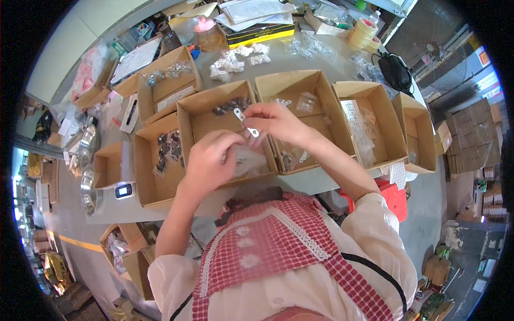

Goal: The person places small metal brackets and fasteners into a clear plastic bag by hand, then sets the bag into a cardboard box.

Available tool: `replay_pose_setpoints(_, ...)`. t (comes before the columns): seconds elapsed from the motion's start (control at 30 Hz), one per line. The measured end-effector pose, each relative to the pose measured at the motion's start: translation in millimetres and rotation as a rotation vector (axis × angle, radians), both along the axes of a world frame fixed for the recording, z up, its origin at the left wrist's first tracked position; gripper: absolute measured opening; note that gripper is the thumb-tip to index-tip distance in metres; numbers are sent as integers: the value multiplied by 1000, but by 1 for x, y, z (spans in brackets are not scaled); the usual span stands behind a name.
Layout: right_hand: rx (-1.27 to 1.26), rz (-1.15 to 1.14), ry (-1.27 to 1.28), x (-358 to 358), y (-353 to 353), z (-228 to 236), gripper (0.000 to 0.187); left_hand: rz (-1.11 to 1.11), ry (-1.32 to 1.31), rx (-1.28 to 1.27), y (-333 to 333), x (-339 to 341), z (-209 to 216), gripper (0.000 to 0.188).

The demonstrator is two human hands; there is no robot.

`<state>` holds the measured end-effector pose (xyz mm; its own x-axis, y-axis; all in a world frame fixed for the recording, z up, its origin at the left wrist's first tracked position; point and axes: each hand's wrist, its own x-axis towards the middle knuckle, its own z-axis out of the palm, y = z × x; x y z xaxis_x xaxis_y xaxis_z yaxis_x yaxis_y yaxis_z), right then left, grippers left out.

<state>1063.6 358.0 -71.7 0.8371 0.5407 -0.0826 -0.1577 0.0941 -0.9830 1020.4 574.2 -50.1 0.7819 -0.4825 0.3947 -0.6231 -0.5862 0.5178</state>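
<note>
Grey table [276, 64] is running across the view, w/ a row of open cardboard boxes standing along its near side. Person is leaning in over it, wearing a red check apron [251, 235].

Ctr box [203, 115] is sitting right under the hands, tilting a bit in this view. Box to its R [340, 125] is holding small bags plus loose bits; box to its L [143, 160] is holding dark parts [170, 147], some looking bagged.

Clear bag [251, 166] is lying at the near end of ctr box, partly hidden by L hand. Small dark pcs [231, 106] are lying at its far end.

R hand [274, 123] is closing thumb & fingers on the strip, gripping it firmly enough, it seems. L hand [213, 155] is curling just beside, fingertips near the strip's lower end; blurred, so can't tell if it's gripping anything.

Smallest of note: pale strip w/ holes [241, 116], hanging aslant in R fingers above ctr box, clear of its floor.

Step in hand, my read: the strip is being handled btwn both hands, not yet put down. Next move is probably calling for a steady R pinch & L fingertips meeting the lower end cleanly.
</note>
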Motion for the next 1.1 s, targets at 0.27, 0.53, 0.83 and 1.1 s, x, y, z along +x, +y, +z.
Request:
replay_pose_setpoints(0.27, -88, -315, -212, -14, -63, 3, 18, 12, 426, 824, 5, 39, -61, 17)
replay_pose_setpoints(0.53, -202, -658, -4, -53, -156, -13, 28, -332, 830, 241, 23, -9, 28, 18)
replay_pose_setpoints(0.83, -244, -612, -174, -49, -129, -31, 33, -200, 478, 922, 12, -17, -26, 19)
replay_pose_setpoints(1.1, -809, -936, -687, -17, -179, -36, 21, -55, 218, 737, 27, 26, -129, 16)
